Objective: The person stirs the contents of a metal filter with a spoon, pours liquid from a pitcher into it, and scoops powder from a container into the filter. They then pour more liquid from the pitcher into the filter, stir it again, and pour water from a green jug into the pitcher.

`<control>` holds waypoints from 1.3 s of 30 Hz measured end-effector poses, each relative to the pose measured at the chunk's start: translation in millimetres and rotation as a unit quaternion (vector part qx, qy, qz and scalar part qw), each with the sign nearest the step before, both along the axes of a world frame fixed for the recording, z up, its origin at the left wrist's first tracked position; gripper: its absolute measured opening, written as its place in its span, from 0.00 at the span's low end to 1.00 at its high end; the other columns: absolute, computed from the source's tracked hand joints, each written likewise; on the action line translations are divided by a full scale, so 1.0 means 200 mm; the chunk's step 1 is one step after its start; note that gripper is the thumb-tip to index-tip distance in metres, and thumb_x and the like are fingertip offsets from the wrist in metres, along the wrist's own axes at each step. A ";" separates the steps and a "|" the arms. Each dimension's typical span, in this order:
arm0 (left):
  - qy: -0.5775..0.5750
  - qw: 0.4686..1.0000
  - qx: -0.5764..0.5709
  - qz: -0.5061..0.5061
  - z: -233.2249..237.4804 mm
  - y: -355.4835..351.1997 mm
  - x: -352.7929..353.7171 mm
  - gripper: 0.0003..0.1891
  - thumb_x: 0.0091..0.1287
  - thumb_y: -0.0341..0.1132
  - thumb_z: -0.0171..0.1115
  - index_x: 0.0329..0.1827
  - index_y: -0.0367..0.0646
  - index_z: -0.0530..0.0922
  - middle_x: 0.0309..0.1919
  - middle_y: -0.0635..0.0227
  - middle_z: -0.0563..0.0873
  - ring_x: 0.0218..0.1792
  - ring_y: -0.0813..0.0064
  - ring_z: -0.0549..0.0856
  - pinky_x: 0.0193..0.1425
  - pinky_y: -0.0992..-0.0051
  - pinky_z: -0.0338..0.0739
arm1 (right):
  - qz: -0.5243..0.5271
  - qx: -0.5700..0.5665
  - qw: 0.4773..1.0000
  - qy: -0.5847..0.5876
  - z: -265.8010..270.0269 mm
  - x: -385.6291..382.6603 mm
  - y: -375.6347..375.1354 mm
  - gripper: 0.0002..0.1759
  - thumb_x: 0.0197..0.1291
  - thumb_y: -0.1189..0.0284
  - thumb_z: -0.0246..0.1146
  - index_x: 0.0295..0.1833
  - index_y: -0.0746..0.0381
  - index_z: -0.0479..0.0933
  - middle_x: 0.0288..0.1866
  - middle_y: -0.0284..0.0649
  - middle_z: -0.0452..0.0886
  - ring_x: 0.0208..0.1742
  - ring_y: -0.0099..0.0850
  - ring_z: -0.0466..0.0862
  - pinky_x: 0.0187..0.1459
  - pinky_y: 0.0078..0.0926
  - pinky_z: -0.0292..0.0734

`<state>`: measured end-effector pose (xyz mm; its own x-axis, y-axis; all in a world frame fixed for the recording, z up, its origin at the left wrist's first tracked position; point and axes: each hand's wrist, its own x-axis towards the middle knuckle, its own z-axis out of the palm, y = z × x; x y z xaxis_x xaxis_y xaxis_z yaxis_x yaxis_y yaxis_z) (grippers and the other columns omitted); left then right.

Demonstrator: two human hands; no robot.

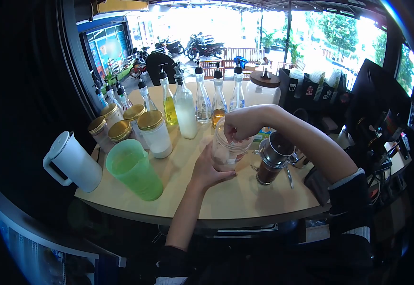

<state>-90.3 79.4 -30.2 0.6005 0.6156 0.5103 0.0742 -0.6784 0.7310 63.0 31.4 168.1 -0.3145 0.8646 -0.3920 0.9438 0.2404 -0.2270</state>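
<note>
A clear jar (226,153) with pale contents stands near the middle of the table, its lid off. My left hand (207,167) is wrapped around the jar's lower left side. From above, my right hand (246,122) bends down into the jar's mouth with its fingers closed; what they hold is hidden inside. Just right of the jar, a metal drip coffee filter (275,151) sits on a glass of brown liquid (266,175). A spoon handle (289,177) shows beside that glass.
Gold-lidded jars (154,135), a green jug (135,171) and a white pitcher (76,164) stand left on the table (245,206). Several pump bottles (185,111) line the back. A wooden-lidded jar (263,92) and a cup holder (311,92) are behind my right arm.
</note>
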 end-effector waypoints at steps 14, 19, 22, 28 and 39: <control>-0.022 1.000 -0.009 0.001 -0.04 0.02 0.01 0.57 0.30 0.45 0.86 0.68 0.40 0.63 0.57 0.54 0.79 0.58 0.56 0.81 0.63 0.63 0.76 | -0.019 0.035 0.992 0.118 0.06 0.16 -0.11 0.14 0.56 0.74 0.61 0.46 0.68 0.83 0.33 0.38 0.86 0.33 0.23 0.83 0.39 0.23 0.77; -0.031 0.999 -0.010 -0.008 -0.03 0.01 0.01 0.57 0.30 0.44 0.85 0.68 0.40 0.63 0.57 0.54 0.79 0.58 0.57 0.81 0.63 0.63 0.76 | -0.073 0.038 0.976 0.204 0.09 0.28 -0.18 0.13 0.59 0.72 0.63 0.47 0.68 0.83 0.31 0.33 0.84 0.31 0.17 0.79 0.34 0.17 0.74; -0.031 0.999 -0.012 -0.003 -0.02 0.00 0.01 0.55 0.31 0.40 0.85 0.67 0.40 0.64 0.57 0.56 0.80 0.59 0.60 0.80 0.64 0.65 0.75 | -0.112 0.041 0.960 0.252 0.09 0.33 -0.23 0.14 0.60 0.71 0.64 0.48 0.67 0.83 0.31 0.30 0.82 0.29 0.14 0.76 0.31 0.14 0.71; -0.068 0.997 -0.020 -0.020 -0.08 0.03 0.04 0.54 0.31 0.41 0.84 0.66 0.37 0.64 0.57 0.54 0.79 0.59 0.59 0.80 0.63 0.65 0.76 | -0.123 0.110 0.943 0.290 0.12 0.44 -0.33 0.13 0.60 0.73 0.63 0.48 0.68 0.82 0.33 0.31 0.83 0.31 0.14 0.77 0.33 0.14 0.71; -0.059 0.995 -0.075 -0.011 -0.06 0.03 0.03 0.49 0.30 0.41 0.84 0.61 0.35 0.71 0.53 0.57 0.83 0.56 0.61 0.82 0.64 0.67 0.74 | -0.190 0.288 0.899 0.271 -0.03 0.57 -0.81 0.11 0.61 0.74 0.60 0.47 0.66 0.82 0.33 0.43 0.85 0.35 0.28 0.84 0.43 0.26 0.76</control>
